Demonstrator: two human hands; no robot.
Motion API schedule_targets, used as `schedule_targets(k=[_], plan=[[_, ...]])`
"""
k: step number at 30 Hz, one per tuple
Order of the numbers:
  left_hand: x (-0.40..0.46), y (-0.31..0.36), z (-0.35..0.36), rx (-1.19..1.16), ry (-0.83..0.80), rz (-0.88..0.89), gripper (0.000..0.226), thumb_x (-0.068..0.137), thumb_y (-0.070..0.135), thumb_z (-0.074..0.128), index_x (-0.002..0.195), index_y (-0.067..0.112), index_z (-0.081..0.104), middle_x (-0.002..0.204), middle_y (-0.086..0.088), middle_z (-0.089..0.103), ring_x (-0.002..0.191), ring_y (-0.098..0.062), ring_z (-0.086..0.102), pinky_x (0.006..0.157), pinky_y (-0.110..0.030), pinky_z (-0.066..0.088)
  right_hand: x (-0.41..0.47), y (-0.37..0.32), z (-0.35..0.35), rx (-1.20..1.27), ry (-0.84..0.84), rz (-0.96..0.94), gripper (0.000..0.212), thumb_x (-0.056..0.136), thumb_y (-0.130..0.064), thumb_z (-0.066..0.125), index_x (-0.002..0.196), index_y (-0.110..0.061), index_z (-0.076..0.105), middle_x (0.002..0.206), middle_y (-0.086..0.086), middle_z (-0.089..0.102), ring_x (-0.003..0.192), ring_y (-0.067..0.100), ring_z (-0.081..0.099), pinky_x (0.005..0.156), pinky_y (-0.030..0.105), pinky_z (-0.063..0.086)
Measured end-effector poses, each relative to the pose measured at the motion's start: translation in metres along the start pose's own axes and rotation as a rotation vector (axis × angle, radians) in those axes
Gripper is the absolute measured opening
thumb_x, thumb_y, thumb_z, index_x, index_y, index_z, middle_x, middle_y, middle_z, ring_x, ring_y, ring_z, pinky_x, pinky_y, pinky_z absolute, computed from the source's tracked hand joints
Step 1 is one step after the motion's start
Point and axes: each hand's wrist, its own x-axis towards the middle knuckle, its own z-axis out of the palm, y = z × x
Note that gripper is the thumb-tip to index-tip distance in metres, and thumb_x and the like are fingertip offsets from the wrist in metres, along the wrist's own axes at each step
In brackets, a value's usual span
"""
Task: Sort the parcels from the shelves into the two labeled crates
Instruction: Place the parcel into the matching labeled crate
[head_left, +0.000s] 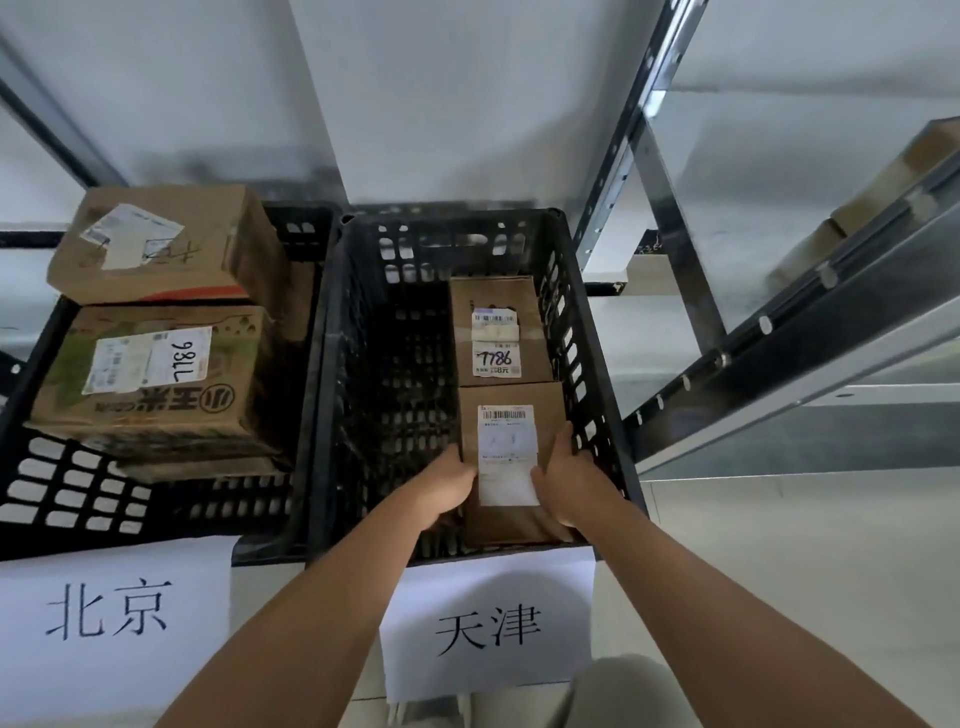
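Both hands, left (451, 483) and right (563, 486), grip a box (511, 514) inside the right crate (332, 364). Four boxes crated; shelf (810, 332) boxes remain.

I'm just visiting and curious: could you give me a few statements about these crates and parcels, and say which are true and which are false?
1. Both hands hold the same parcel. True: the left hand and right hand grip the near parcel at its sides.
2. That parcel is in the crate labeled 北京. False: it is in the 天津 crate.
3. The 天津 crate holds two parcels. True: the far parcel lies beyond the held one.
4. The 北京 crate is empty. False: the 北京 crate holds stacked boxes.
5. The far parcel's sticker reads 7786. True.
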Motion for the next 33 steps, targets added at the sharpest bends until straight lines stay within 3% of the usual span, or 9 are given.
schedule_targets(k=[2,5,8,12,14,17,20,28,33], plan=[[0.011,-0.003,0.001,0.067,-0.017,0.024,0.057,0.104,0.039,0.047,0.156,0.026,0.028,0.151,0.0,0.045,0.136,-0.024,0.045,0.114,-0.037,0.036,0.007,-0.002,0.001,-0.157,-0.069,0.009,0.068,0.103,-0.018,0.04,0.157,0.0,0.002,0.154,0.031,0.024,0.131,0.043,0.045,0.103,0.047,0.046],[0.034,-0.014,0.004,0.144,-0.044,-0.009,0.067,0.1,0.042,0.052,0.157,0.027,0.021,0.152,-0.002,0.042,0.135,-0.026,0.046,0.115,-0.044,0.037,0.016,-0.002,0.005,-0.294,-0.109,0.007,0.06,0.1,-0.013,0.045,0.152,0.003,0.02,0.148,0.03,0.032,0.122,0.037,0.056,0.1,0.043,0.051],[0.048,-0.022,0.009,0.228,0.005,-0.065,0.064,0.103,0.034,0.048,0.157,0.018,0.018,0.152,-0.014,0.042,0.133,-0.036,0.048,0.111,-0.049,0.041,0.02,-0.004,0.01,-0.487,-0.102,-0.059,0.056,0.099,-0.006,0.047,0.15,0.007,0.026,0.151,0.03,0.025,0.122,0.037,0.056,0.095,0.041,0.051],[0.05,-0.018,0.015,0.43,0.129,-0.081,0.052,0.108,0.025,0.031,0.157,0.007,0.022,0.152,-0.022,0.041,0.137,-0.037,0.044,0.113,-0.044,0.037,0.028,-0.006,0.017,-0.635,-0.024,-0.267,0.072,0.096,-0.009,0.056,0.156,-0.005,0.017,0.156,0.027,0.012,0.138,0.046,0.032,0.104,0.049,0.044],[0.05,-0.016,0.014,0.633,0.12,-0.053,0.071,0.105,0.03,0.044,0.159,0.007,0.004,0.163,-0.023,0.017,0.148,-0.036,0.027,0.12,-0.045,0.028,0.036,-0.005,0.017,-0.679,-0.03,-0.359,0.078,0.098,-0.015,0.055,0.159,-0.01,0.006,0.164,0.024,0.0,0.15,0.044,0.009,0.117,0.051,0.027],[0.048,-0.018,0.009,1.207,0.11,0.209,0.114,0.092,0.058,0.058,0.154,0.009,-0.025,0.159,-0.02,-0.031,0.151,-0.036,-0.021,0.124,-0.049,-0.002,0.046,-0.002,0.016,-0.69,-0.125,-0.363,0.097,0.094,-0.03,0.065,0.16,-0.011,-0.004,0.165,0.022,-0.012,0.153,0.039,-0.001,0.121,0.051,0.019],[0.056,-0.026,0.005,1.442,0.036,0.304,0.117,0.088,0.075,0.048,0.155,0.01,-0.022,0.162,-0.014,-0.029,0.151,-0.029,-0.023,0.124,-0.046,-0.009,0.053,0.005,0.018,-0.684,-0.144,-0.372,0.103,0.092,-0.035,0.068,0.16,-0.014,-0.006,0.165,0.021,-0.014,0.153,0.039,-0.003,0.121,0.051,0.016],[0.061,-0.026,0.006,1.505,0.033,0.275,0.118,0.086,0.076,0.05,0.156,0.01,-0.02,0.163,-0.012,-0.028,0.152,-0.027,-0.022,0.124,-0.045,-0.009,0.059,0.005,0.021,-0.66,-0.155,-0.365,0.107,0.089,-0.031,0.072,0.16,-0.018,-0.007,0.165,0.019,-0.016,0.153,0.037,-0.006,0.123,0.051,0.014],[0.053,-0.019,0.007,1.582,0.099,0.29,0.112,0.089,0.075,0.045,0.157,0.011,-0.017,0.165,-0.011,-0.023,0.152,-0.028,-0.02,0.121,-0.045,-0.013,0.051,0.001,0.017,-0.677,-0.113,-0.38,0.105,0.089,-0.038,0.071,0.16,-0.015,-0.003,0.165,0.023,-0.008,0.152,0.04,0.004,0.12,0.049,0.021]])
